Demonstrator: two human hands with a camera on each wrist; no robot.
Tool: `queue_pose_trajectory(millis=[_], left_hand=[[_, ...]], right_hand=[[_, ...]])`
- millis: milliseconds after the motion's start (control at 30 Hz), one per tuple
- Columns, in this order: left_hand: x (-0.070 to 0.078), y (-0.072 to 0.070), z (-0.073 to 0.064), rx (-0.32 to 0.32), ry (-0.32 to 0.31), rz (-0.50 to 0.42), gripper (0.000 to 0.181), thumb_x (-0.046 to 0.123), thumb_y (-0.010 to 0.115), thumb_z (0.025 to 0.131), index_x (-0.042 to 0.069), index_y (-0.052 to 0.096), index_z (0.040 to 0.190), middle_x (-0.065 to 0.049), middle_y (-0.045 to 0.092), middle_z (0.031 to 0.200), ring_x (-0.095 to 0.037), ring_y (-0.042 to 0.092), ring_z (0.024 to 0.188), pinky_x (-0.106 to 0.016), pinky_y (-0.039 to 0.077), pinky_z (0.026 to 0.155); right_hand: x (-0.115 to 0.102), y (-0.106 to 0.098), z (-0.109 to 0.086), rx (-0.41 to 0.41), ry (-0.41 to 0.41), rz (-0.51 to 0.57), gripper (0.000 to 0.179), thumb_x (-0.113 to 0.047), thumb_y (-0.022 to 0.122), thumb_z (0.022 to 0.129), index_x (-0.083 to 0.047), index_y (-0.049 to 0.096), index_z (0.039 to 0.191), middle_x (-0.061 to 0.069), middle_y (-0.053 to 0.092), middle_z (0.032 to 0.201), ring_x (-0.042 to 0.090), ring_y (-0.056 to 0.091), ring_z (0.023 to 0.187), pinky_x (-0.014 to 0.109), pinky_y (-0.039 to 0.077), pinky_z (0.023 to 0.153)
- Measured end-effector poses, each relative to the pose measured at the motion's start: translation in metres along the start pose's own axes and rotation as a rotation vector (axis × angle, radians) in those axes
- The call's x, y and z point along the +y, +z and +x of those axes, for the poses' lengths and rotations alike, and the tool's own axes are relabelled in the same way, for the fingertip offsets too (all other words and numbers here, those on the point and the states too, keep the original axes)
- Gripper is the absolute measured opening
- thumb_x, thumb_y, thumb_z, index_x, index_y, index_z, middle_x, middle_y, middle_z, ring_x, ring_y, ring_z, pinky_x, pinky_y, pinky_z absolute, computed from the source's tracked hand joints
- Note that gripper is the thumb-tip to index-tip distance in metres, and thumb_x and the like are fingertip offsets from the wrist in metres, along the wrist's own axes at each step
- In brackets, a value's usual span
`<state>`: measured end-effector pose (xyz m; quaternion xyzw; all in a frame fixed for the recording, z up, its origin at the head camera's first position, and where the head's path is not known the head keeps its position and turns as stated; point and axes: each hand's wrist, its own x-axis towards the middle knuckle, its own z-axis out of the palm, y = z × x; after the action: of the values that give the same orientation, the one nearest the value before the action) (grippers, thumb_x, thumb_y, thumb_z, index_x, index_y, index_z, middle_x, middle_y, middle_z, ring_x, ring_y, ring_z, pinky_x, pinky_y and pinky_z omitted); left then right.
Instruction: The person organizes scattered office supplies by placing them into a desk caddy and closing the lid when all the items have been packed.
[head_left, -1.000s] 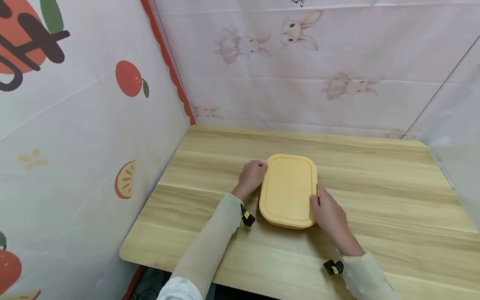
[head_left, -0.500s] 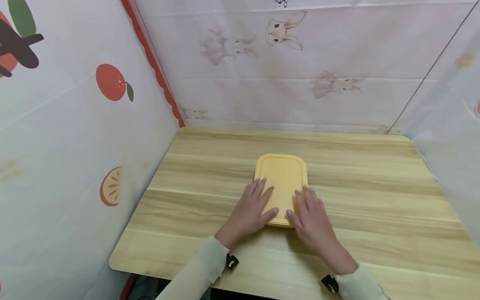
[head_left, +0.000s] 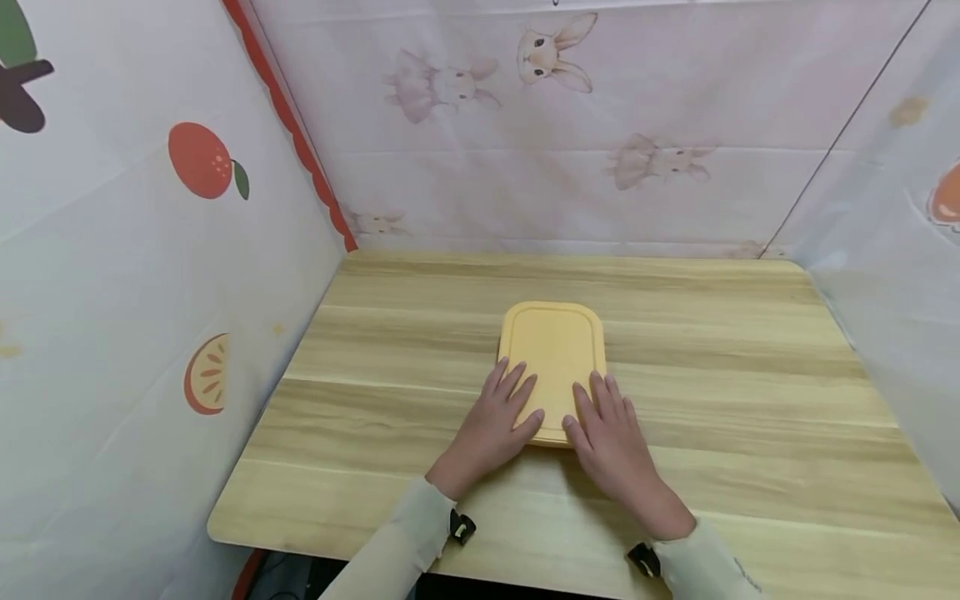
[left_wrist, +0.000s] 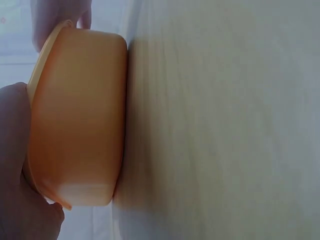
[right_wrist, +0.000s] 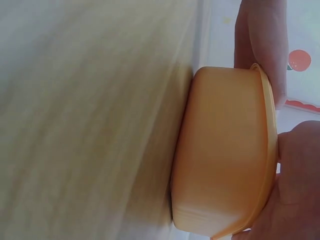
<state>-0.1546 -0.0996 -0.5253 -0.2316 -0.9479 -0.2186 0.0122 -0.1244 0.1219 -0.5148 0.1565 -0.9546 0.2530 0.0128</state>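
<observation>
A yellow lidded plastic box point(head_left: 553, 342) with rounded corners sits on the wooden table, its lid on top. My left hand point(head_left: 486, 425) lies over the lid's near left corner, fingers spread and fairly straight. On the near right corner rests my right hand point(head_left: 613, 442), its fingers also extended forward. In the left wrist view the box's side wall point(left_wrist: 82, 115) stands flat on the tabletop, with the left hand point(left_wrist: 25, 175) along the lid's rim. The right wrist view shows the box point(right_wrist: 225, 145) from its near side, the right hand point(right_wrist: 295, 185) at the lid edge.
The light wood table point(head_left: 712, 400) stretches out around the box. A white fruit-print curtain point(head_left: 112, 292) borders the left side, and a pale rabbit-print curtain point(head_left: 487, 183) hangs behind. A dark gap point(head_left: 487, 587) shows below the table's front edge.
Both hands have moved from gripping the box's sides to lying on the near part of its lid, fingers spread. Over the last half second the hands stay almost the same; the view shifts slightly.
</observation>
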Motion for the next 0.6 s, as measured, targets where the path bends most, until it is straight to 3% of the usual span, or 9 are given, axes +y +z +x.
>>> queue_pose_trajectory(millis=[333, 600], left_hand=[[0.0033, 0.0005, -0.0085, -0.012, -0.059, -0.089, 0.071, 0.058, 0.033, 0.107, 0.012, 0.036, 0.159, -0.005, 0.018, 0.17, -0.025, -0.007, 0.158, -0.053, 0.023, 0.123], [0.0004, -0.0043, -0.0091, -0.001, -0.041, -0.031, 0.076, 0.064, 0.026, 0.105, 0.012, 0.035, 0.16, -0.009, 0.022, 0.169, -0.031, 0.005, 0.158, -0.054, 0.014, 0.125]], right_hand=[[-0.0049, -0.0021, -0.001, -0.026, -0.013, -0.003, 0.065, -0.049, 0.035, 0.11, -0.004, 0.038, 0.157, 0.022, 0.017, 0.168, 0.044, 0.007, 0.155, 0.068, 0.008, 0.12], [-0.0045, -0.0061, 0.0011, 0.009, -0.046, -0.003, 0.063, -0.046, 0.037, 0.11, -0.001, 0.041, 0.154, 0.026, 0.022, 0.165, 0.046, 0.014, 0.153, 0.067, 0.012, 0.12]])
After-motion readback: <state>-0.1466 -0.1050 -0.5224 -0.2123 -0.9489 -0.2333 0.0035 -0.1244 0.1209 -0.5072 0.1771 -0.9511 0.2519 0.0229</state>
